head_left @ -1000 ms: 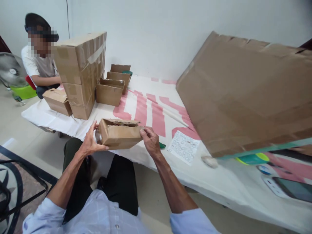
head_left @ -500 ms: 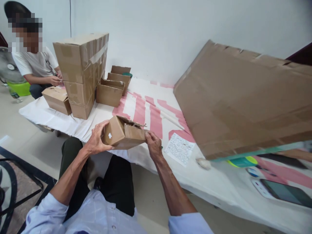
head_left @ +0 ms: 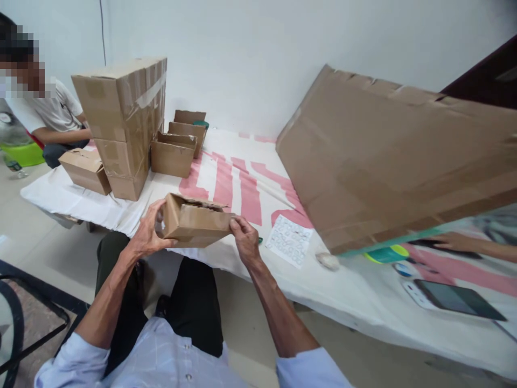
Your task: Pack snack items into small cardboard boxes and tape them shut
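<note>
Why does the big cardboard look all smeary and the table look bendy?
Head view: the big cardboard sheet is soft, its lower edge smeared by motion blur; the wide lens bends the table edge; the small box between the left hand and right hand stays fairly sharp; lighting is even, no glare.

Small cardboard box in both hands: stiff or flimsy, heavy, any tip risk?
The small cardboard box probably flexes: its top edge looks torn and uneven. It seems light, since the left hand and right hand hold it by the ends, above the edge of the table. Flat sides suggest it won't roll, and its low shape should rarely tip.
</note>
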A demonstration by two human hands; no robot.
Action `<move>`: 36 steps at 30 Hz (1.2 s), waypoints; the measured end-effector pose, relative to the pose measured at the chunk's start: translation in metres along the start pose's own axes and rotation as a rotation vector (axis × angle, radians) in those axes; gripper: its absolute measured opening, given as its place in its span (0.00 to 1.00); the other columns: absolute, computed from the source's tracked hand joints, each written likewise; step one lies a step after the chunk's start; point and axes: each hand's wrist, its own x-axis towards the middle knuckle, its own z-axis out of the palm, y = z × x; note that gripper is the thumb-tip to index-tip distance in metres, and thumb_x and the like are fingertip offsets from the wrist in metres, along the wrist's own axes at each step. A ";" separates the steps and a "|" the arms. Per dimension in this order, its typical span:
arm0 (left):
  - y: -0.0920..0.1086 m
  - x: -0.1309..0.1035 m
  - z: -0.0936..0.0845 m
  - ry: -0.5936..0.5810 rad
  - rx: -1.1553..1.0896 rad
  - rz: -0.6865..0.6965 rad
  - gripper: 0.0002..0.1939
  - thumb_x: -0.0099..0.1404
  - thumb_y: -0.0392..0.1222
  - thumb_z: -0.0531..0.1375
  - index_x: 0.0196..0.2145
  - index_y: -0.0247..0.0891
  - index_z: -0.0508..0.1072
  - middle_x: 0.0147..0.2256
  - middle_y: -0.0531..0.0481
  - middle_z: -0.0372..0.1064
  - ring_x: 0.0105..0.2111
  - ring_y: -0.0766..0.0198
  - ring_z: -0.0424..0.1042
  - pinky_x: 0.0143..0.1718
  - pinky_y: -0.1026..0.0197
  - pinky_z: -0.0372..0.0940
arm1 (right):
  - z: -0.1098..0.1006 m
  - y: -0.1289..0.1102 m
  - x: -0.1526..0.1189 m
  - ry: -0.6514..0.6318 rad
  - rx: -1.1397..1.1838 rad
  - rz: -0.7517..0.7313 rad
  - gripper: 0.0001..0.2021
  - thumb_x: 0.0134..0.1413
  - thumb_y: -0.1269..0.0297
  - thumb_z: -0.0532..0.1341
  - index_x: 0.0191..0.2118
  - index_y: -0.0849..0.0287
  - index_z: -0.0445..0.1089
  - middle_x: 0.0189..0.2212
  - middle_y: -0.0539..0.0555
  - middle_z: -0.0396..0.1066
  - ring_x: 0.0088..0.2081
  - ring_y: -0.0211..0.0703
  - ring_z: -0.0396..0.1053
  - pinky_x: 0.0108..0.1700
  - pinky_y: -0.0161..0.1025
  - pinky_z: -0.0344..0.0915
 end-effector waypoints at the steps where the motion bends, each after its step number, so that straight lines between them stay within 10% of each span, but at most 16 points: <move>1: -0.006 -0.001 -0.005 0.008 -0.047 -0.040 0.59 0.50 0.51 0.79 0.74 0.44 0.58 0.72 0.34 0.57 0.70 0.35 0.61 0.65 0.38 0.66 | 0.004 -0.009 -0.004 0.006 0.030 0.001 0.22 0.63 0.41 0.62 0.43 0.57 0.79 0.42 0.57 0.79 0.45 0.51 0.74 0.47 0.47 0.74; 12: -0.073 -0.025 -0.058 0.204 -0.583 -0.525 0.56 0.37 0.59 0.78 0.64 0.41 0.72 0.46 0.39 0.83 0.50 0.33 0.81 0.54 0.32 0.76 | 0.017 -0.081 -0.032 -0.072 0.274 -0.153 0.16 0.69 0.49 0.64 0.53 0.51 0.78 0.55 0.57 0.75 0.52 0.49 0.77 0.51 0.48 0.77; 29: -0.034 -0.005 -0.032 -0.013 -0.236 -0.218 0.61 0.43 0.56 0.83 0.68 0.48 0.59 0.68 0.35 0.63 0.69 0.37 0.65 0.64 0.40 0.69 | 0.013 -0.053 -0.014 -0.123 0.132 -0.191 0.13 0.66 0.53 0.66 0.50 0.52 0.79 0.52 0.57 0.78 0.54 0.52 0.76 0.52 0.49 0.77; 36: -0.021 -0.009 -0.044 -0.135 -0.078 -0.174 0.40 0.54 0.60 0.77 0.59 0.44 0.70 0.65 0.40 0.65 0.67 0.39 0.66 0.64 0.44 0.69 | 0.000 -0.063 -0.022 -0.179 0.047 -0.270 0.07 0.64 0.58 0.67 0.44 0.53 0.78 0.48 0.57 0.81 0.51 0.51 0.77 0.55 0.51 0.76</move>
